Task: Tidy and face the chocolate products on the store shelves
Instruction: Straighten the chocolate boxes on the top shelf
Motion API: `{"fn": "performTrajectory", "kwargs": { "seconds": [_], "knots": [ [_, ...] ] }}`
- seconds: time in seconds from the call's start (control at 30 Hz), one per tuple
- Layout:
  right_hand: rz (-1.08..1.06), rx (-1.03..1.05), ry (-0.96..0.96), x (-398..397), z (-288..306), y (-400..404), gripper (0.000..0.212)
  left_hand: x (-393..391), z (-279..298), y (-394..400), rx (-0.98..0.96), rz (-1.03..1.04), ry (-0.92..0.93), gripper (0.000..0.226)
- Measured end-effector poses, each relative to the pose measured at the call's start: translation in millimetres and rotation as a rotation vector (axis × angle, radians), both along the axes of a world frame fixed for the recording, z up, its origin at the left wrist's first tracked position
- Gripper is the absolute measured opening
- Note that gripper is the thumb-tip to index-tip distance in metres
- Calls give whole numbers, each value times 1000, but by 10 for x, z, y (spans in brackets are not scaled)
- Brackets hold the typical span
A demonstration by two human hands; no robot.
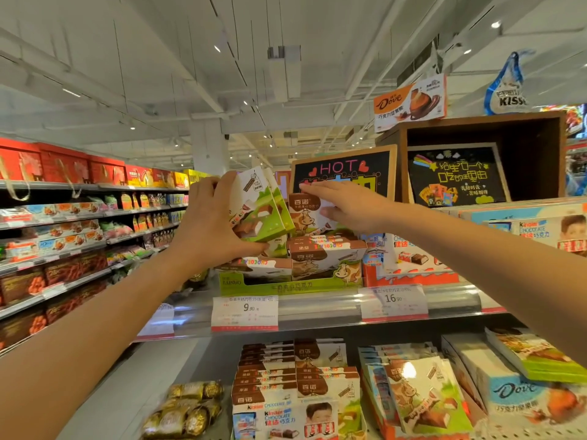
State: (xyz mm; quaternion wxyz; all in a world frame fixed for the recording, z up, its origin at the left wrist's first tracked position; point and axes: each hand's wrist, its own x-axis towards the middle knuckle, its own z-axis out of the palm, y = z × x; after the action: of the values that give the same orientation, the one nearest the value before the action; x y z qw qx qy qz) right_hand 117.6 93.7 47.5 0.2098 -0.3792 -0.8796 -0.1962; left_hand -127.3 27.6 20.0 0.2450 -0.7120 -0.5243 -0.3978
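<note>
Supermarket shelving fills the view under a white ceiling, with red gift boxes (63,168) along the far left aisle. On the top shelf (317,308), the left hand (206,223) grips tilted green-and-white chocolate boxes (257,211) above a green display tray (286,285). Just right, the right hand (346,206) lies flat-fingered against an upright brown cow-print box (306,217). Kinder boxes (409,255) sit beside the tray.
</note>
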Motion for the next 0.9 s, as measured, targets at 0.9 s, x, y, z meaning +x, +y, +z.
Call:
{"fn": "performTrajectory", "kwargs": {
  "seconds": [0.9],
  "knots": [
    [437, -158, 579, -891, 110, -454, 51, -353, -156, -133, 32, -249, -57, 120]
  ]
}}
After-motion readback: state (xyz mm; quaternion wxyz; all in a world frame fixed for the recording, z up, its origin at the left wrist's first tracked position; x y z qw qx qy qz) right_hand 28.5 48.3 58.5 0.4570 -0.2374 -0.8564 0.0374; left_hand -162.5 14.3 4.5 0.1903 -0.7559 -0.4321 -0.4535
